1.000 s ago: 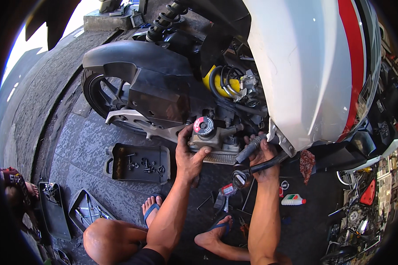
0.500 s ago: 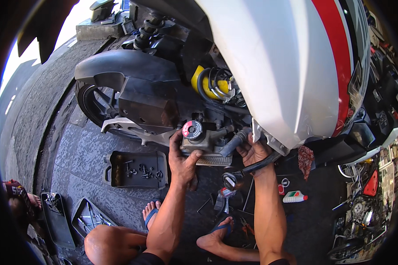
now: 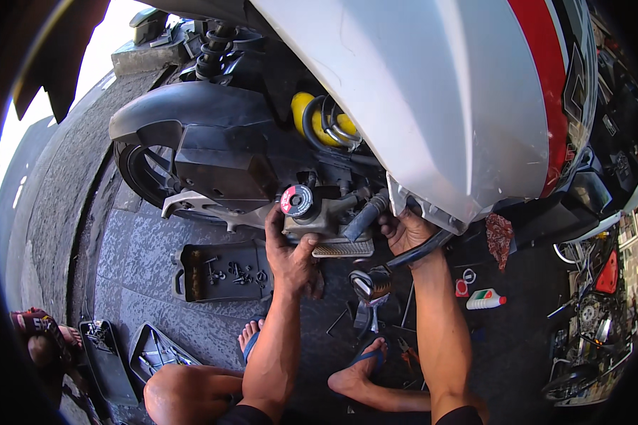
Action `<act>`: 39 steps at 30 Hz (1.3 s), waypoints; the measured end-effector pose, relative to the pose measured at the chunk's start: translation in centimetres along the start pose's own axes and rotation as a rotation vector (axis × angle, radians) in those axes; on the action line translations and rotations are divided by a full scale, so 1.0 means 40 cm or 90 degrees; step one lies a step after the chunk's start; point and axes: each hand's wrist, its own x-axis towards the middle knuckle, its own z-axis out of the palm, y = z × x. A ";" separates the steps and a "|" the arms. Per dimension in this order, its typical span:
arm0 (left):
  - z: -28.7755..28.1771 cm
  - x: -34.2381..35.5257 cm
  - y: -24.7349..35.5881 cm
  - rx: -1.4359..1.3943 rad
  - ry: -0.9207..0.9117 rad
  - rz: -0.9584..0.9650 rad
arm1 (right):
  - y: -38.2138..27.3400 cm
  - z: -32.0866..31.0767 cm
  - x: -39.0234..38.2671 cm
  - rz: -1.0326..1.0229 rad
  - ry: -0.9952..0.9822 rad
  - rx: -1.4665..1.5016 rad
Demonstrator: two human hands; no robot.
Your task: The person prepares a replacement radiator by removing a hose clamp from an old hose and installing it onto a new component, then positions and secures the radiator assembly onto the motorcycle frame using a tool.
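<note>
My left hand point(image 3: 292, 261) is wrapped round the radiator point(image 3: 344, 248) low on the scooter's side, thumb in front and fingers behind. A radiator cap point(image 3: 297, 201) with a red and black label sits on top, just above the fingers. Beside it, a thick grey-black rubber hose point(image 3: 366, 217) slants down to the left. My right hand point(image 3: 411, 234) reaches up under the lower edge of the white body panel point(image 3: 432, 106), right of this hose. Its fingers are curled, with their tips partly hidden by the panel. A black tube point(image 3: 420, 255) crosses in front of my right wrist.
A black tray point(image 3: 223, 287) of bolts lies below the rear wheel point(image 3: 145, 170). Tool trays point(image 3: 163, 350) stand at lower left. Near my feet are pliers point(image 3: 408, 350) and a white bottle point(image 3: 485, 299). A red rag point(image 3: 498, 241) hangs at right. Another person's leg point(image 3: 42, 347) shows far left.
The view has shifted slightly. My right hand now sits a little farther from the rubber hose, with its fingers more curled under the panel. My left hand keeps its hold on the radiator.
</note>
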 end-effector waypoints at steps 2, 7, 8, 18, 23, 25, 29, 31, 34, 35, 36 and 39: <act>0.005 -0.002 0.005 -0.012 -0.001 -0.006 | 0.000 -0.007 0.001 0.008 -0.005 -0.001; 0.005 0.000 0.005 0.000 0.002 0.004 | 0.001 0.001 0.003 -0.023 -0.019 -0.009; 0.006 -0.002 0.010 0.008 0.004 0.000 | 0.002 0.005 0.001 -0.028 -0.011 -0.010; 0.005 -0.002 0.006 -0.002 0.008 -0.003 | 0.002 0.030 -0.001 -0.022 0.033 -0.023; 0.009 -0.002 0.011 -0.012 0.006 -0.006 | 0.004 0.018 0.000 -0.028 0.003 0.004; 0.008 -0.002 0.007 -0.014 0.006 -0.004 | 0.007 0.014 0.001 -0.025 -0.005 0.019; 0.011 -0.002 0.009 -0.021 0.005 -0.004 | 0.010 0.004 0.003 -0.026 -0.019 0.026; 0.010 -0.002 0.015 -0.016 0.003 -0.005 | 0.008 0.008 0.005 -0.029 -0.026 0.029; 0.013 -0.003 0.019 -0.003 -0.003 0.026 | 0.010 0.011 0.005 -0.037 -0.027 0.035; 0.014 -0.003 0.021 -0.004 -0.003 0.018 | 0.011 0.007 0.005 -0.031 -0.025 0.036; 0.014 -0.004 0.024 -0.006 -0.003 0.010 | 0.012 0.002 0.006 -0.026 -0.022 0.036; 0.012 -0.002 0.026 -0.007 -0.001 0.004 | 0.015 -0.001 0.009 -0.024 -0.026 0.031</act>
